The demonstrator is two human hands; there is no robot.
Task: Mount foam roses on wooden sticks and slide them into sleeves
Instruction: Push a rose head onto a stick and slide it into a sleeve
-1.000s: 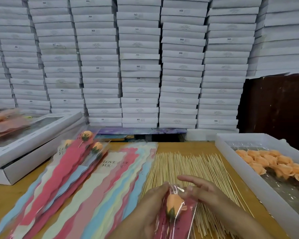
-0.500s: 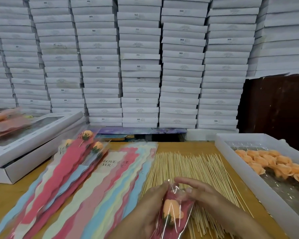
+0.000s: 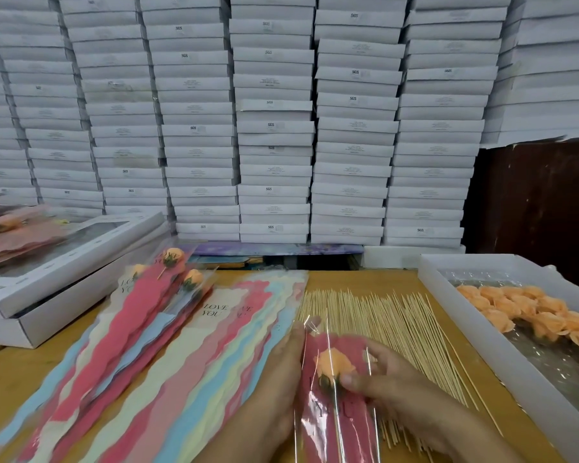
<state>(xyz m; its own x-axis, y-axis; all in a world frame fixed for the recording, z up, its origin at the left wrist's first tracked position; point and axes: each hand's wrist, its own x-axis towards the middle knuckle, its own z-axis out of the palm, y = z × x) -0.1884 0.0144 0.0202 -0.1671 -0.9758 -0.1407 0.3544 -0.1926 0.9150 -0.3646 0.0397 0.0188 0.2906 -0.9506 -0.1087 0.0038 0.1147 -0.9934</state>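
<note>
Wooden desk (image 3: 20, 369) crowded edge to edge: white open-topped tray of peach foam roses (image 3: 482, 332) along the right, flat white window boxes (image 3: 64, 272) at far left, wall of stacked white cartons (image 3: 274, 128) closing the back, bare wood only at near left and between sticks and tray. Fanned pastel paper sleeves (image 3: 181, 355) with three finished roses (image 3: 173, 257) lie left of centre; spread of thin wooden sticks (image 3: 391, 332) lies right of centre, under the work. Peach foam rose in red cellophane sleeve (image 3: 335, 362) sits low centre; left hand (image 3: 281, 379) flat along the sleeve's left edge with fingers straight, right hand (image 3: 401, 392) with curled fingers pinching at the rose's green base.
</note>
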